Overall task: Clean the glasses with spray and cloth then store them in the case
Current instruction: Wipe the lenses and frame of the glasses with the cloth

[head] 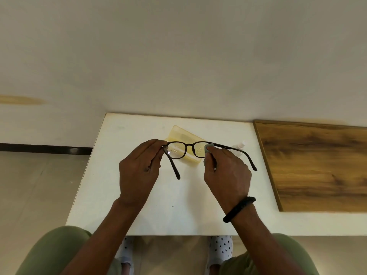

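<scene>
Glasses (192, 145) held over the worktop (178, 205), arms unfolded. Left hand (139, 169) pinches the 9 o'clock frame corner to steady it. Both lenses carry droplets. Right hand (226, 171) pinches cloth (208, 147) round the 3 o'clock lens, likely wiping. Case (178, 132) at 12, spray bottle (242, 143) at 2.

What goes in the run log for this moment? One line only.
step: wiping | left hand: holds glasses | right hand: presses cloth on lens | case: on table | spray bottle: on table

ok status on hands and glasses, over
Left hand pinches glasses at the hinge. Right hand pinches cloth on a lens; droplets on both lenses. Case behind on table, nothing blocking.
</scene>
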The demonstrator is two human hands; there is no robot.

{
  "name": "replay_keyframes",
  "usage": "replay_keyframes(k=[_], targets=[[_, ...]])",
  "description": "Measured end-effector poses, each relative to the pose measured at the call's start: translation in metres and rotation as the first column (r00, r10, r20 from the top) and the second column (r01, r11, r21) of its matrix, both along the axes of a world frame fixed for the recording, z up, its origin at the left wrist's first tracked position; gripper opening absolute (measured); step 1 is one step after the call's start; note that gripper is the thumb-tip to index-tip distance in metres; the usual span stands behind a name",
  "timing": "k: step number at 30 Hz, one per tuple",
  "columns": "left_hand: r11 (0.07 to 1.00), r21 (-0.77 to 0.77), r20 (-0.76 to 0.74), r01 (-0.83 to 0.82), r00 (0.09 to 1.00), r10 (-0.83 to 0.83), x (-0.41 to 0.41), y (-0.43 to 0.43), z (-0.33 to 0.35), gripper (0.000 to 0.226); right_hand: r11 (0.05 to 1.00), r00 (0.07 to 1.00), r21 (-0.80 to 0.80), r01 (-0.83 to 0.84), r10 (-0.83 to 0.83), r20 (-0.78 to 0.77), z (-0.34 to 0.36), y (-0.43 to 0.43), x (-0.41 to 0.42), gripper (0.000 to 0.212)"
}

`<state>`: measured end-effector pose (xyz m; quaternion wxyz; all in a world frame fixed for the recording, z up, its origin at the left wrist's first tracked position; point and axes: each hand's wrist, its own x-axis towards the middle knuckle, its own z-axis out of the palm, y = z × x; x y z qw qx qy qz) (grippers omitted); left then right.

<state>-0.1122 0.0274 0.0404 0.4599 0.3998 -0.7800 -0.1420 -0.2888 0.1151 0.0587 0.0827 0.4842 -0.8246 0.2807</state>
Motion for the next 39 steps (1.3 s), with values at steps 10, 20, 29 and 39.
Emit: replay_keyframes(k=[10, 20, 29, 39], targets=[[0.999, 0.035, -0.049, 0.021, 0.999, -0.019, 0.0025, -0.0006, 0.0058, 0.017, 0.985, 0.985, -0.064, -0.159, 0.163, 0.054, -0.0034, -0.0044, 0.0041, 0.025], [0.999, 0.052, -0.026, 0.005, 1.000, -0.004, 0.0020, -0.0011, 0.0054, 0.015, 0.996, 0.995, 0.039, -0.074, 0.071, 0.068, 0.0040, 0.0005, 0.0078, 0.018], [0.998, 0.027, -0.017, 0.057, 0.998, -0.057, -0.0006, 0.0015, 0.0016, 0.019, 0.997, 0.999, 0.064, -0.051, 0.050, 0.019, 0.0042, -0.0033, 0.0075, 0.024], [0.999, 0.026, -0.020, 0.022, 1.000, -0.021, -0.0018, 0.0003, 0.0011, 0.018, 0.989, 0.984, 0.089, -0.118, 0.104, 0.144, 0.0019, -0.0019, 0.0081, 0.020]])
